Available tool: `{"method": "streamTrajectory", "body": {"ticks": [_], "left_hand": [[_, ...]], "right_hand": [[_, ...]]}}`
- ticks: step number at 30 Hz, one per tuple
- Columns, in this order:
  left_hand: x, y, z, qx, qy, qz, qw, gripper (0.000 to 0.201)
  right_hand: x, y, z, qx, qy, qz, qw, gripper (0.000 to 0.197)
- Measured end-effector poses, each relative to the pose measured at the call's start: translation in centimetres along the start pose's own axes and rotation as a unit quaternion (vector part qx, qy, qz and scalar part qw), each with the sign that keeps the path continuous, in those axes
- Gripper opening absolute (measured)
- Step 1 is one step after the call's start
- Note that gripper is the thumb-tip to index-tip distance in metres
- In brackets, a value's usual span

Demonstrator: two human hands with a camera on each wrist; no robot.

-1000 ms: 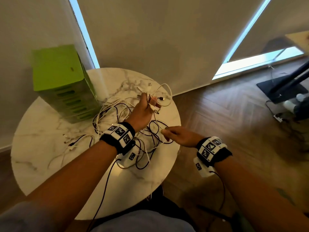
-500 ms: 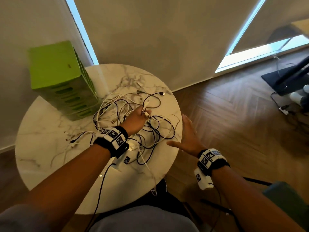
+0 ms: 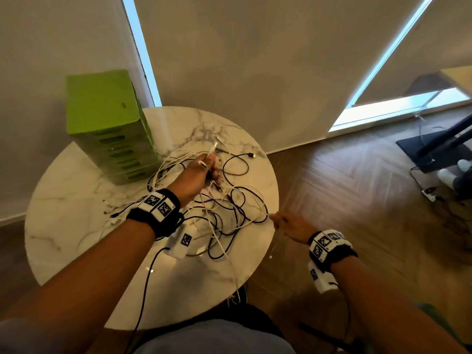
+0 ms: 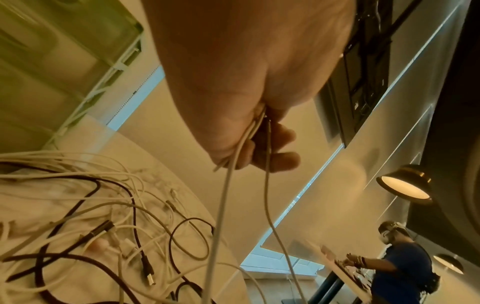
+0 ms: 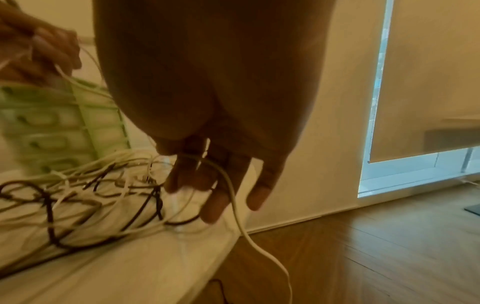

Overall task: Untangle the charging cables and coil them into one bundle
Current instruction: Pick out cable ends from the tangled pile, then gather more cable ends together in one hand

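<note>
On the round marble table (image 3: 63, 226), next to a green box (image 3: 102, 123), the cables (image 3: 229, 213) sit in one loose heap, white and black mixed, w/ some plug ends poking out near the far edge. Left hand (image 3: 198, 175) is raised over the pile, fingers curled tight round a few white strands that hang down into the mess. Right hand (image 3: 291, 224) is at the table's near-right edge; its fingers (image 5: 213, 205) look fairly straight w/ one white cable (image 5: 233, 197) draped across them and trailing off toward the floor, so hooked more than clamped. The cables look light, limp and a bit slick, and prob. snag at crossings. Best taken near a plug end, then fed through loop by loop, not yanked.
</note>
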State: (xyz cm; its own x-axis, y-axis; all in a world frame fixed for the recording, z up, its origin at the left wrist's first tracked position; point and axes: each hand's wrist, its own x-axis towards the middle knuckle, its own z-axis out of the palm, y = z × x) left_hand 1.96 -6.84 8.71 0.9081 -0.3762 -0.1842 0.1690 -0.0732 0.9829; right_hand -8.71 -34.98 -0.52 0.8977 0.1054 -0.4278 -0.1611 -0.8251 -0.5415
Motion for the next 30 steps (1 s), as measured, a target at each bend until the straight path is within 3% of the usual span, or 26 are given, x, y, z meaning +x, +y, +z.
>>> {"method": "streamTrajectory", "body": {"ticks": [2,5,6,8,10,14,16,18,20,22,23,27,30], "left_hand": [[-0.4,0.0,-0.2,0.035,-0.017,-0.001,0.999,0.035],[-0.9,-0.3,0.3,0.068,-0.03,-0.007,0.997,0.037],[-1.0,-0.3,0.6,0.073,-0.035,-0.007,0.997,0.037],[-1.2,-0.2,0.9,0.083,-0.037,0.0,0.996,0.037],[-1.1,-0.3,0.8,0.094,-0.025,0.005,0.995,0.039],[-1.0,0.0,-0.1,0.056,0.025,-0.032,0.998,0.033],[-1.2,0.3,-0.7,0.021,0.028,-0.046,0.998,0.034],[-1.3,0.2,-1.6,0.021,0.027,-0.049,0.998,0.047],[-1.2,0.1,-2.3,0.005,0.028,-0.063,0.998,0.056],[-0.9,0.3,-2.3,-0.055,0.031,-0.071,0.995,0.052],[-0.8,0.6,-2.0,-0.079,0.03,-0.071,0.994,0.05],[-0.5,1.6,-0.1,-0.099,-0.019,-0.077,0.992,0.052],[0.1,2.2,0.8,-0.098,-0.048,-0.086,0.99,0.043]], "right_hand": [[0.2,0.1,0.9,-0.034,-0.019,0.013,0.999,0.036],[1.2,-3.8,1.2,-0.046,0.046,-0.07,0.995,0.066],[1.5,-5.9,1.1,-0.006,0.046,-0.094,0.994,0.073],[1.6,-10.2,0.8,0.126,-0.017,-0.122,0.984,0.08],[1.6,-13.2,0.5,0.207,-0.059,-0.132,0.968,0.076],[2.0,-13.4,-0.7,0.255,0.072,-0.148,0.953,0.041],[2.2,-11.3,-1.4,0.236,0.139,-0.124,0.954,0.039],[2.8,-7.8,-1.3,0.171,0.173,-0.093,0.965,0.036],[3.6,-4.2,-0.5,0.094,0.102,-0.041,0.989,0.034],[3.9,-2.9,0.6,0.017,-0.001,-0.005,1.0,0.023],[3.9,-3.2,0.9,0.009,-0.019,-0.009,1.0,0.016],[3.6,-9.9,1.1,0.159,-0.051,-0.086,0.982,0.056],[3.7,-14.5,1.6,0.237,-0.156,-0.135,0.949,0.056]]}}
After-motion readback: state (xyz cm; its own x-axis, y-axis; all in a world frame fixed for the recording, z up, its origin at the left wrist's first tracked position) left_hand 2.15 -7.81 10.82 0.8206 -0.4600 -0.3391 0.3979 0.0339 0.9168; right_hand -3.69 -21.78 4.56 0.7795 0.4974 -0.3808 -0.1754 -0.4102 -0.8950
